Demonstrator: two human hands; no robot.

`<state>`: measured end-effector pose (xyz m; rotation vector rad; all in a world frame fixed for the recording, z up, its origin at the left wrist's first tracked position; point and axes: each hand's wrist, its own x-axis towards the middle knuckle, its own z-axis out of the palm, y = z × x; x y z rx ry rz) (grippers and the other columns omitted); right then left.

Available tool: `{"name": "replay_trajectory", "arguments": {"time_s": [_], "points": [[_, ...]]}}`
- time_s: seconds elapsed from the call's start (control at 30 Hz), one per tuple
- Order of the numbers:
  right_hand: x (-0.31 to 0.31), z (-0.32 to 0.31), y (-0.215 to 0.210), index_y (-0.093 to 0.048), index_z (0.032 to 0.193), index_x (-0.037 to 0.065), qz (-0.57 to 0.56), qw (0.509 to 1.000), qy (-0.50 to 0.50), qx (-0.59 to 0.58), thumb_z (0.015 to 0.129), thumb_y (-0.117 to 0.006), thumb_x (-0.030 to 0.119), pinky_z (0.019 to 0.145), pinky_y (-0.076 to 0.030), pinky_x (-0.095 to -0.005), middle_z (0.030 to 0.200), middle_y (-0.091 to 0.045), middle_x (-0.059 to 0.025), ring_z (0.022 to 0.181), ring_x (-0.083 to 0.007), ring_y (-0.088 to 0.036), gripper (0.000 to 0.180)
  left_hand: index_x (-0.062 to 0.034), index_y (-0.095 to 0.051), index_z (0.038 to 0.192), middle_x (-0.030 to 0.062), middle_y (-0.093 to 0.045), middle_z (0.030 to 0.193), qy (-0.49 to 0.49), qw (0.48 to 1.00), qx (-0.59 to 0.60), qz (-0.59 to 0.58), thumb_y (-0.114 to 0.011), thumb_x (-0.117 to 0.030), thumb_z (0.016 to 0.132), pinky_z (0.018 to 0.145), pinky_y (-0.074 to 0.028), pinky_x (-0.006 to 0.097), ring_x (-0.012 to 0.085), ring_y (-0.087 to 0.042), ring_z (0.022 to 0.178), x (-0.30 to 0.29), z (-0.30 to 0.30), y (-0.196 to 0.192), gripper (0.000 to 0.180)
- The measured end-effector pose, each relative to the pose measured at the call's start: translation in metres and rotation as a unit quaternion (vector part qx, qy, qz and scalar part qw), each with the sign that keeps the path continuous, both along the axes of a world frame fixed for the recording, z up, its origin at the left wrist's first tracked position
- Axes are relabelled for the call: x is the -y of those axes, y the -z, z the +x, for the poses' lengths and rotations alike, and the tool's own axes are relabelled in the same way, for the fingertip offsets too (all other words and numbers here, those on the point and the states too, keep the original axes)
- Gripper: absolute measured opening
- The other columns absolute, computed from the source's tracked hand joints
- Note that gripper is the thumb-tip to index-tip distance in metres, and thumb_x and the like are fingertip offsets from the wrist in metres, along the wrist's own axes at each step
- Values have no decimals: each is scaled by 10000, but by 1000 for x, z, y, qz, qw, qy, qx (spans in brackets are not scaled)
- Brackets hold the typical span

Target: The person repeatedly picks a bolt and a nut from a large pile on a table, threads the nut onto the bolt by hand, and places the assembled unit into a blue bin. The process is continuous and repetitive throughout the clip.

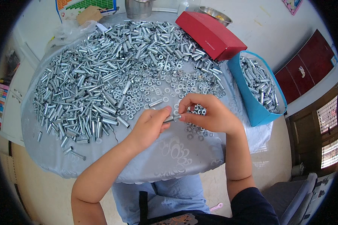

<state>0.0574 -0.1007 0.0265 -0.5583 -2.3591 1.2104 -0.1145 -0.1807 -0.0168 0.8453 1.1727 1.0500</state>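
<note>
I have the left grip (150, 125) closed around a silvery metal fastener (169, 119), pinched between the thumb and the curled fingers, over the near middle part of the tabletop (146, 159). The fastener points to the right, and its thinner end meets the thumb of the right grip (212, 114). I have that one narrow, thumb and forefinger bent toward each other at the fastener's end; from my view I cannot tell whether it pinches the piece or only touches it.

Just beyond the left thumb I see a loose bolt-like piece (155, 102) lying tilted on the cloth. Nuts (201, 110) lie under and around the right hand, and a few flat washers (201, 138) are scattered just to its near side. Farther off, more nuts and washers spread across the middle, merging into a wide heap of metal sleeves (97, 67) that fills the far and left parts of the tabletop. Near the left edge, a single bolt (78, 155) lies apart from the heap.

To the right I have a blue bin (260, 117), well filled with metal pieces (261, 84). A red box (210, 33) sits far right, partly in front of a metal bowl (223, 18). At the far side I can make out a metal pot (138, 9), with a clear plastic bag (69, 32) to its left.
</note>
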Motion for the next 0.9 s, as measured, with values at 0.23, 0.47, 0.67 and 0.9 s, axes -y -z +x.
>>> {"name": "replay_trajectory", "arguments": {"time_s": [0.23,0.47,0.67,0.9], "points": [[0,2,-3,-592,838,32,-7,1000,12,-3,750,-658,25,683,-415,-240,795,-592,-5,742,-95,-515,111,-127,-369,548,-62,-303,505,-8,1000,6,6,-434,-366,907,390,-174,213,40,-225,417,-1,-2,2,436],[0,4,-6,-603,847,35,-25,1000,1,-2,743,-675,24,673,-416,-235,794,-592,-4,732,-84,-513,127,-94,-422,551,-39,-359,527,26,1000,0,15,-442,-376,904,483,-300,217,51,-320,474,-3,-5,6,452],[1,2,-4,-606,841,37,-16,1000,18,-13,735,-686,27,607,-403,-217,769,-589,1,670,-68,-500,133,-122,-381,552,-59,-313,509,15,1000,-14,19,-444,-378,906,386,-174,210,40,-227,414,-2,0,3,441],[0,3,-3,-594,797,51,-24,999,28,-13,734,-686,67,540,-362,-212,708,-567,14,630,-68,-498,112,-120,-391,575,-64,-307,513,9,1000,4,6,-446,-369,908,389,-177,211,37,-222,419,-4,-2,9,420]]}}
